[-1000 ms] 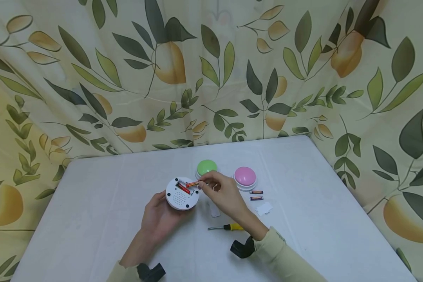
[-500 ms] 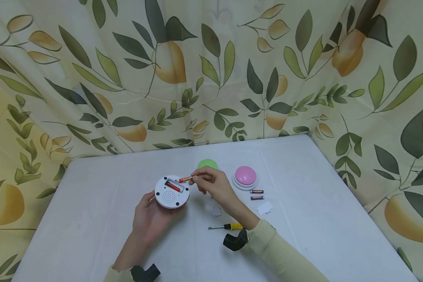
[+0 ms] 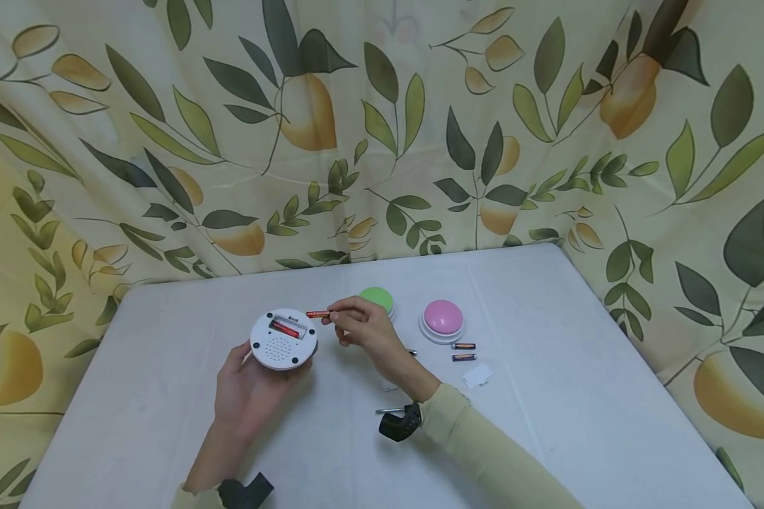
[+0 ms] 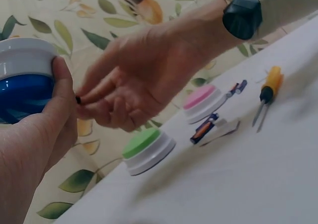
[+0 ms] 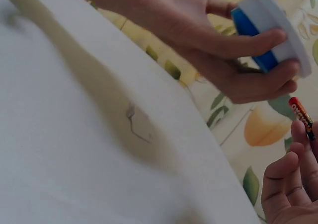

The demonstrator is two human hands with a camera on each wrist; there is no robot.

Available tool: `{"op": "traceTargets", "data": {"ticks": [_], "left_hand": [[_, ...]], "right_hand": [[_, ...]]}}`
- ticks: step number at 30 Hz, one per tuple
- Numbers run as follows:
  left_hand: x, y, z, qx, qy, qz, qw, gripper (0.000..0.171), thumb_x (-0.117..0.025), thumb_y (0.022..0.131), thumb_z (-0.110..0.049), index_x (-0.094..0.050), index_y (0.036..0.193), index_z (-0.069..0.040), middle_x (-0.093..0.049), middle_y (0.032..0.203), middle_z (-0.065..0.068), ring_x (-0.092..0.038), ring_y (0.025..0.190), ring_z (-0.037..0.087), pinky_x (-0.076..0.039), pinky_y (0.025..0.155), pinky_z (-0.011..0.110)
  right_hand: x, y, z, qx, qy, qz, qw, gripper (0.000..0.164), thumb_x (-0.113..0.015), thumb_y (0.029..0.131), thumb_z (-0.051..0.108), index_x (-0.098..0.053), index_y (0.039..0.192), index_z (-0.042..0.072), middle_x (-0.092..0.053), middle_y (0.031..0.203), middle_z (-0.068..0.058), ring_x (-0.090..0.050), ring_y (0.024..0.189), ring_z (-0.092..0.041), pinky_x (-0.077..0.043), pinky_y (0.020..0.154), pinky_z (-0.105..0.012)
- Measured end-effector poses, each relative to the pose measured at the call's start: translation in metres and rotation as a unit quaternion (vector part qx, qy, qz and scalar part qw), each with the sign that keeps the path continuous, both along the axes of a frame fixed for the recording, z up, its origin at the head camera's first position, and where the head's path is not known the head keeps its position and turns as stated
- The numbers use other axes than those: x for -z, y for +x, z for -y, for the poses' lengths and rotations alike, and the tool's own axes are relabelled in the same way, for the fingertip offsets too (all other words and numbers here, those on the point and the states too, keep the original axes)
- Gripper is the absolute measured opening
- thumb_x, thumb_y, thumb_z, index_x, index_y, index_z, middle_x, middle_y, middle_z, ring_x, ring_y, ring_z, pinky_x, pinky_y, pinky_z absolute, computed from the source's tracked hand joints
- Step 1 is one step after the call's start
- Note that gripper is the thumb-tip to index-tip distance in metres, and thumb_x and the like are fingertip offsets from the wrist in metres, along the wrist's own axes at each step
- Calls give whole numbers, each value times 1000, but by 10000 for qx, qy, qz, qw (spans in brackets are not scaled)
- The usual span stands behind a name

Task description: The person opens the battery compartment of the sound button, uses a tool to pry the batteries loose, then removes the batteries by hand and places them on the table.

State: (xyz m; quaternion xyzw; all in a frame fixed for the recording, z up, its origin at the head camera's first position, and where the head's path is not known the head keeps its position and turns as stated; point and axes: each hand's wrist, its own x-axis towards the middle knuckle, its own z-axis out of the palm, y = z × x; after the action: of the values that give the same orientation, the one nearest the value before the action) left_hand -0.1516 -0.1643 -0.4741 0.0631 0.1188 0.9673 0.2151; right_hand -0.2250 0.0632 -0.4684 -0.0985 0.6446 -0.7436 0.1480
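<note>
My left hand (image 3: 245, 396) holds a round buzzer (image 3: 283, 353) with its white underside turned up. In the left wrist view the buzzer's blue dome (image 4: 25, 97) faces down. One red battery (image 3: 285, 329) lies in the buzzer's open battery compartment, with a bare slot beside it. My right hand (image 3: 372, 336) pinches another small red battery (image 3: 317, 314) by one end. That battery is held level just off the buzzer's upper right rim; in the right wrist view its red end (image 5: 294, 101) points toward the buzzer, apart from it.
A green-topped buzzer (image 3: 378, 297), partly behind the right hand, and a pink-topped buzzer (image 3: 443, 317) stand on the white table (image 3: 586, 424). Loose batteries (image 3: 463, 358) and a white scrap (image 3: 477, 375) lie to the right. A yellow-handled screwdriver (image 4: 271, 82) lies nearer me.
Both hands have moved left and slightly up with the buzzer and the battery. The pinched battery has moved from over the compartment to outside the buzzer's rim.
</note>
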Motion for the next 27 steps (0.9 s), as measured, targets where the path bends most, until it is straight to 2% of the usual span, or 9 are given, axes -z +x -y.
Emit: {"op": "traceTargets", "data": {"ticks": [3,5,11,15,18,20,24,27], "left_hand": [[0,-2,6,168,530,-221,9982,53,-12,112,-37,-30,159,-19,-40,160,18,-44,146,44,-38,120,54],[0,-2,9,221,728,-299,9967,55,-12,112,-38,-34,157,-17,-41,160,19,-43,147,46,-37,121,55],[-5,-1,18,79,760,-310,9966,53,-12,112,-39,-31,158,-21,-38,161,17,-43,146,46,-38,121,55],[-7,-1,22,119,872,-357,9955,52,-13,112,-40,-29,159,-24,-35,162,18,-39,147,50,-36,122,55],[-6,-1,24,116,927,-390,9949,52,-13,112,-40,-30,160,-26,-34,162,18,-38,147,52,-35,124,55],[-5,-1,25,96,933,-410,9947,52,-13,112,-40,-29,160,-27,-33,162,18,-38,147,52,-34,124,54],[-4,-2,27,67,955,-297,9950,51,-15,112,-40,-27,160,-30,-30,163,16,-38,146,51,-34,124,54],[-4,-2,27,40,1002,-175,9948,49,-18,112,-39,-28,160,-33,-29,163,14,-38,146,50,-32,125,55]], "right_hand": [[5,-2,8,-14,-13,146,9999,26,-66,101,11,-66,124,1,-78,105,-6,-55,77,-12,-51,68,-23],[8,-4,12,-19,48,206,9998,26,-65,101,9,-66,125,-1,-79,107,-7,-55,76,-12,-51,66,-22],[21,-6,24,-103,499,141,9986,25,-67,99,8,-68,123,-1,-77,113,-20,-54,73,-11,-48,63,-22],[31,-6,30,-210,915,-27,9956,21,-69,98,6,-71,118,-1,-74,113,-27,-51,66,-10,-44,58,-22],[37,-5,36,-312,1194,-166,9922,18,-70,96,6,-73,114,0,-76,108,-25,-49,62,-10,-41,56,-21],[41,-3,40,-369,1445,-342,9882,17,-71,95,5,-74,111,2,-78,105,-20,-53,66,-9,-43,58,-21],[47,0,47,-349,2066,-748,9749,14,-73,92,5,-77,105,8,-80,103,-7,-64,81,-5,-51,74,-22],[49,1,51,-282,2444,-1058,9635,15,-74,90,5,-79,101,13,-79,102,-1,-66,88,-6,-53,84,-24]]}}
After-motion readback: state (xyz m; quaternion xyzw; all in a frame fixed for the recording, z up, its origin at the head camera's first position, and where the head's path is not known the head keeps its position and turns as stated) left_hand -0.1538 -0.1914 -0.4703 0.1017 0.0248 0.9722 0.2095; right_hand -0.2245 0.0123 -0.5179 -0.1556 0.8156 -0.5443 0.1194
